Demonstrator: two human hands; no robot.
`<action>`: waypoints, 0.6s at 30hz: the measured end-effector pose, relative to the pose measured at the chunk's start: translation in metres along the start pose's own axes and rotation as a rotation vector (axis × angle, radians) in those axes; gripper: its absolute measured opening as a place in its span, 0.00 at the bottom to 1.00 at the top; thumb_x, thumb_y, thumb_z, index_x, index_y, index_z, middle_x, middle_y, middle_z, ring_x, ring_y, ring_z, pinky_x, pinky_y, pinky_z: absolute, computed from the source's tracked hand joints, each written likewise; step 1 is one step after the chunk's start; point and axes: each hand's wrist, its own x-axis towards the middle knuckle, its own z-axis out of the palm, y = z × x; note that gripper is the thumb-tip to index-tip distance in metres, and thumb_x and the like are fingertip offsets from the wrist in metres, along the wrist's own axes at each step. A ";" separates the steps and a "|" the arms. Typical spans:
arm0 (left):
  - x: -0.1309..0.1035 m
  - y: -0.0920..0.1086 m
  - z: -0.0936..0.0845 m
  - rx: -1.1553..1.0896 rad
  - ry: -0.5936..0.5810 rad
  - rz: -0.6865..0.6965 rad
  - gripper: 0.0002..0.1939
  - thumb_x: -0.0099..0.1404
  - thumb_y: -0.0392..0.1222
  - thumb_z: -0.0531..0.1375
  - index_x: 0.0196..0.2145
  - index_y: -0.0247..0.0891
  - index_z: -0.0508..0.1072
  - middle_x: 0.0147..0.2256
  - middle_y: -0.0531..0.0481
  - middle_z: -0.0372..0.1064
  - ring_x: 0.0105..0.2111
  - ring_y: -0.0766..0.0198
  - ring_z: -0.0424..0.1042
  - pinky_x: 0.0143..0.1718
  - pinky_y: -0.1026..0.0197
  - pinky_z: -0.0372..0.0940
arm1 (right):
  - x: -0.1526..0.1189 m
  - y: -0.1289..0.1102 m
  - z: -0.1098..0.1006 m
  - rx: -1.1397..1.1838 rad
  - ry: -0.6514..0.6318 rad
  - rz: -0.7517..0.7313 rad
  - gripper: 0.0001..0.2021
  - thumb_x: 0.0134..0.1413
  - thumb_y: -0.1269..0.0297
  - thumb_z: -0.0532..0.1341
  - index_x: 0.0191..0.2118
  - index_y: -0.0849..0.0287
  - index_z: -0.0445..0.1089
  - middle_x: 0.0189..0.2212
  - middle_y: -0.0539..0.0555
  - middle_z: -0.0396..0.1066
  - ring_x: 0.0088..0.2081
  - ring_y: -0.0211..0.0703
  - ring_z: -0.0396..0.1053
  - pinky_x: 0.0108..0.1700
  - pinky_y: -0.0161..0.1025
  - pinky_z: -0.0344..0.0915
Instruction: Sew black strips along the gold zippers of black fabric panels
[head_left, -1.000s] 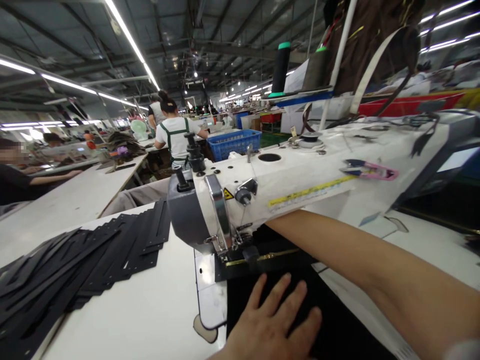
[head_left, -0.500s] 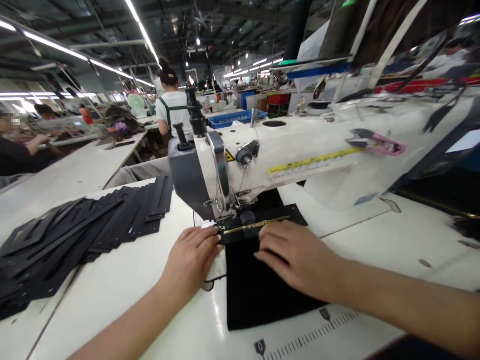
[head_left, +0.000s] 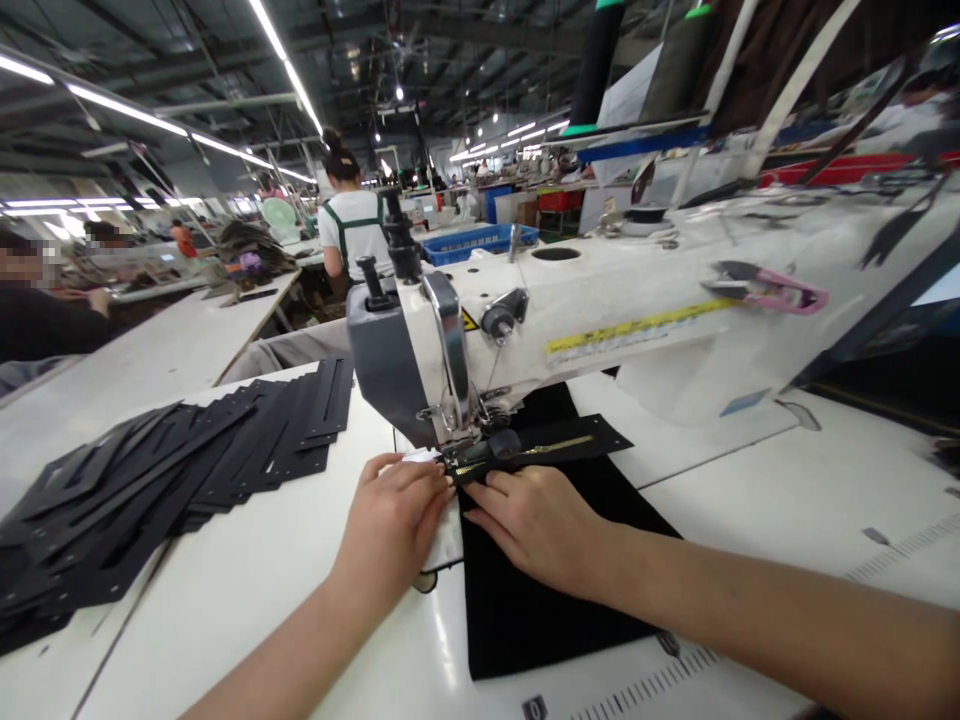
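Observation:
A black strip with a gold-toothed zipper (head_left: 559, 443) lies under the presser foot of a white sewing machine (head_left: 645, 310). Beneath it, a larger black fabric piece (head_left: 525, 630) spreads toward me on the white table. My left hand (head_left: 401, 505) has its fingers closed on the strip's left end, just beside the foot. Close by on the right, my right hand (head_left: 540, 525) grips the strip's front edge with bent fingers, resting over the black fabric. Its fingertips are partly hidden at the edge. The needle point cannot be made out.
Flat black slotted pieces (head_left: 217, 450) lie in an overlapping pile at the left. Pink-handled thread snips (head_left: 769, 287) rest against the machine arm above a yellow measuring tape (head_left: 637, 327). Beyond stand a blue basket (head_left: 480, 243) and a person in a white top (head_left: 360, 235).
My right hand has slid left along the strip, closer to the presser foot, uncovering more zipper on the right. My left hand stays at the left end. The view has shifted slightly.

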 end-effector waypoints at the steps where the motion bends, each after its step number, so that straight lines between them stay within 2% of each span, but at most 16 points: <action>1: 0.000 0.001 0.001 0.022 -0.008 0.024 0.08 0.64 0.35 0.52 0.34 0.39 0.71 0.36 0.49 0.73 0.36 0.61 0.71 0.45 0.52 0.57 | -0.001 0.000 0.001 0.001 0.002 -0.011 0.11 0.58 0.68 0.52 0.43 0.64 0.68 0.33 0.56 0.71 0.29 0.44 0.68 0.29 0.38 0.60; 5: 0.000 0.003 0.002 0.124 -0.046 0.095 0.08 0.65 0.34 0.51 0.33 0.37 0.70 0.35 0.48 0.71 0.37 0.61 0.70 0.47 0.51 0.56 | -0.002 0.002 -0.002 0.025 -0.002 -0.044 0.09 0.58 0.69 0.53 0.38 0.63 0.69 0.31 0.56 0.71 0.29 0.43 0.68 0.28 0.37 0.58; 7: 0.001 0.004 0.002 0.170 -0.070 0.115 0.08 0.64 0.33 0.51 0.33 0.36 0.70 0.35 0.48 0.70 0.37 0.60 0.69 0.47 0.51 0.56 | -0.003 0.003 -0.005 0.057 0.038 -0.074 0.09 0.59 0.68 0.52 0.34 0.62 0.70 0.27 0.53 0.70 0.27 0.41 0.67 0.27 0.37 0.57; 10: -0.001 0.006 0.002 0.209 -0.090 0.125 0.09 0.64 0.32 0.50 0.34 0.36 0.70 0.35 0.47 0.70 0.38 0.60 0.69 0.49 0.50 0.55 | -0.006 0.006 -0.008 0.003 0.234 -0.088 0.14 0.61 0.67 0.50 0.30 0.61 0.70 0.24 0.53 0.69 0.26 0.40 0.65 0.29 0.38 0.58; 12: -0.002 0.007 0.002 0.222 -0.093 0.115 0.10 0.64 0.31 0.49 0.35 0.36 0.70 0.36 0.46 0.70 0.39 0.59 0.69 0.49 0.50 0.55 | -0.006 0.008 -0.006 -0.088 0.341 -0.075 0.13 0.60 0.68 0.50 0.34 0.62 0.71 0.28 0.57 0.70 0.32 0.45 0.66 0.35 0.42 0.61; 13: -0.003 0.008 0.002 0.228 -0.092 0.107 0.10 0.63 0.31 0.49 0.36 0.37 0.70 0.37 0.46 0.70 0.40 0.59 0.69 0.49 0.50 0.55 | -0.005 0.009 -0.004 -0.111 0.352 -0.068 0.11 0.59 0.69 0.51 0.37 0.63 0.70 0.33 0.59 0.70 0.37 0.48 0.66 0.40 0.44 0.61; 15: -0.005 0.011 0.003 0.247 -0.084 0.085 0.11 0.63 0.31 0.49 0.37 0.37 0.70 0.39 0.45 0.70 0.41 0.57 0.69 0.47 0.50 0.57 | -0.002 0.011 0.001 -0.090 0.298 -0.062 0.11 0.58 0.69 0.52 0.43 0.66 0.68 0.41 0.62 0.68 0.45 0.51 0.63 0.48 0.48 0.59; 18: -0.006 0.013 0.003 0.292 -0.061 0.050 0.10 0.63 0.32 0.49 0.36 0.37 0.70 0.38 0.46 0.70 0.37 0.56 0.69 0.40 0.51 0.60 | 0.002 0.015 0.006 0.008 0.191 -0.080 0.13 0.56 0.70 0.53 0.46 0.68 0.66 0.45 0.62 0.67 0.48 0.49 0.62 0.51 0.46 0.58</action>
